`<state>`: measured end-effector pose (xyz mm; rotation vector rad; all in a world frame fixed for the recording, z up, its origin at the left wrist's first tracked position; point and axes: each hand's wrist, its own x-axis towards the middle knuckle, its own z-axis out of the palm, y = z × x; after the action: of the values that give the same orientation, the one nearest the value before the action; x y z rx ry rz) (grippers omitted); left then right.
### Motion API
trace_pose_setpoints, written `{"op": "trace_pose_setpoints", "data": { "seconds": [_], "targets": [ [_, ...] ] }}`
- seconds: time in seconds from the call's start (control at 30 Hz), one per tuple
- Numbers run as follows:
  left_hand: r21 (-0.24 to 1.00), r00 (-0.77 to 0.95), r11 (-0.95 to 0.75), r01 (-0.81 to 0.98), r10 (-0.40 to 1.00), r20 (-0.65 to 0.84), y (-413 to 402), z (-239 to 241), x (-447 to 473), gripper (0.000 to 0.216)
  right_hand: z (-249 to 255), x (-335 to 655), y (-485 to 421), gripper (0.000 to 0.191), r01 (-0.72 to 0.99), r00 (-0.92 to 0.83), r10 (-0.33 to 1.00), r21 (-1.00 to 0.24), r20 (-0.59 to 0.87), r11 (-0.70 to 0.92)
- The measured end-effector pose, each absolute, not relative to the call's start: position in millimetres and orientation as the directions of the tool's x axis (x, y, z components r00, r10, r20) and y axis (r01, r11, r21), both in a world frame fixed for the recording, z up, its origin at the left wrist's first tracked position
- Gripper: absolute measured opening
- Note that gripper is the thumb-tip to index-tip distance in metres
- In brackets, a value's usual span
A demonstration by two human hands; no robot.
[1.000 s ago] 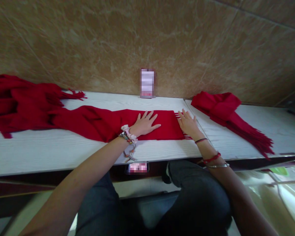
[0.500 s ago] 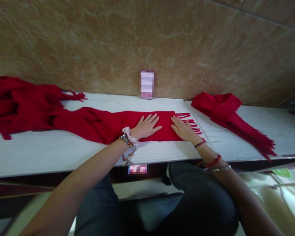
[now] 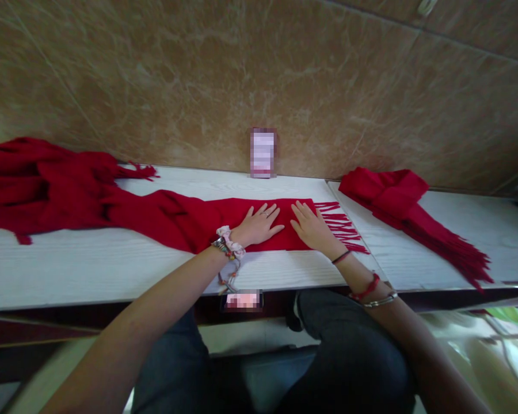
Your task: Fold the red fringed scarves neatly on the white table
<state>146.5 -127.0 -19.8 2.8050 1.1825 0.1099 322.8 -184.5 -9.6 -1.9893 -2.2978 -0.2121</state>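
A red fringed scarf (image 3: 224,215) lies lengthwise along the white bench top, smooth and flat under my hands and rumpled toward the left. My left hand (image 3: 259,225) rests flat on it, fingers spread, a ring on one finger. Just to the right, my right hand (image 3: 313,227) also lies flat on the scarf, close to its fringed end. The fringe (image 3: 339,227) spreads rightward on the bench top, its strands apart. Neither hand grips the cloth.
A second red scarf (image 3: 384,192), folded over with its fringe pointing front right, lies at the right. Bunched red cloth (image 3: 47,184) covers the left end of the white bench top (image 3: 112,270). A phone-like blurred object (image 3: 263,152) leans on the brown tiled wall (image 3: 176,86).
My right hand has shifted left, away from the fringe and nearer my left hand, uncovering more strands. My left hand stays about where it was on the scarf.
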Motion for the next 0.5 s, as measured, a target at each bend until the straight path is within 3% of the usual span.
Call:
{"op": "trace_pose_setpoints", "data": {
  "seconds": [0.37,0.5],
  "targets": [
    [0.092,0.698,-0.697,0.711,0.716,0.021,-125.1,-21.0,145.9,0.061,-16.0,329.3,-172.1,0.051,0.995,-0.071,0.996,-0.066,0.048,0.074],
    [0.082,0.696,-0.696,0.713,0.717,0.031,-127.3,-19.8,145.8,0.061,-16.5,319.9,-164.5,0.054,0.992,-0.065,0.986,-0.101,0.154,0.081]
  ]
}}
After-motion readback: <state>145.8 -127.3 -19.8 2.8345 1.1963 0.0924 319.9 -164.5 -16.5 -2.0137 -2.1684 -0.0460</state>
